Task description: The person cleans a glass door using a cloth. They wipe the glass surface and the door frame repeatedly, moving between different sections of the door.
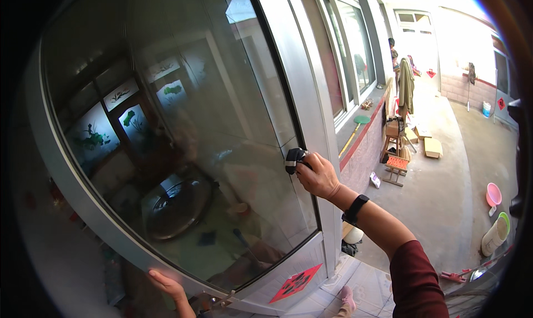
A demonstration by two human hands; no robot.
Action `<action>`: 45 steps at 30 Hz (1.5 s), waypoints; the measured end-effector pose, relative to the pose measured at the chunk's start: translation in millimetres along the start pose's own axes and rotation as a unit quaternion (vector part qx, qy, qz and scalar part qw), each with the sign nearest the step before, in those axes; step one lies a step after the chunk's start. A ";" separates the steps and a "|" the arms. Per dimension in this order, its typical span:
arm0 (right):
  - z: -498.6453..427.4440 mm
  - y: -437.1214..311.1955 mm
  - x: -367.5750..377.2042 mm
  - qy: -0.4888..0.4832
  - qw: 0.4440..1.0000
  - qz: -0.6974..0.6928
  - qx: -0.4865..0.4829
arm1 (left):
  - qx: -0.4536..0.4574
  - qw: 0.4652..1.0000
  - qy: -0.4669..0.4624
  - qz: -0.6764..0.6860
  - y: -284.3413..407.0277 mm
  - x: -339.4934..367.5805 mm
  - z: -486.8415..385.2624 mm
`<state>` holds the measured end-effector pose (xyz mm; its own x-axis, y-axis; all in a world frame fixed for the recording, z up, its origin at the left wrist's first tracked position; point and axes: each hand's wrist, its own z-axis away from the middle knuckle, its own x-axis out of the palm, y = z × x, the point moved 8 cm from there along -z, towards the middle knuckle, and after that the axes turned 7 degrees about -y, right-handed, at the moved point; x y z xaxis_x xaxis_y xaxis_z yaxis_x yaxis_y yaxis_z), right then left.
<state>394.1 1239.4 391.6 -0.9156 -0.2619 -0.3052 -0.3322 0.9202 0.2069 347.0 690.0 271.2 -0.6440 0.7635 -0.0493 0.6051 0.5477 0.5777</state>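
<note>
My right hand point(318, 176), with a black band on its wrist, holds a bunched black cloth point(295, 160) with a light stripe against the right edge of a glass door pane point(187, 122). Low on the left, my left hand point(166, 284) rests at the edge of the silver metal door frame point(137, 262), its thumb raised and its fingers partly hidden. A door handle point(225, 299) lies just right of that hand. A red paper with dark characters point(296, 282) is stuck on the lower door panel.
To the right, a sill point(354, 137) bears a green fly swatter point(362, 119). Farther out in the courtyard stand a wooden chair point(392, 141) with a hanging garment, a small stool point(397, 164), cardboard boxes point(433, 147), a pink basin point(494, 194) and a bucket point(495, 237). Tiled floor point(362, 282) lies below.
</note>
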 end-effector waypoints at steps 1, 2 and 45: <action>-4.6 -1.7 -2.1 -0.003 1.000 -0.005 0.013 | -0.013 1.000 -0.012 0.003 1.8 -1.3 1.5; -10.3 -2.6 -6.1 0.012 0.999 -0.015 0.028 | 0.052 0.998 0.028 -0.010 15.2 -2.6 2.6; -358.4 69.9 -73.7 0.104 0.976 -0.060 0.184 | -0.029 0.994 -0.058 0.086 95.4 -6.9 32.6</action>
<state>357.1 1218.7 761.8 -0.9141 -0.3917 -0.1044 -0.3705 0.9118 -0.1773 424.4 748.1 300.1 -0.4732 0.8802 -0.0377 0.6707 0.3877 0.6323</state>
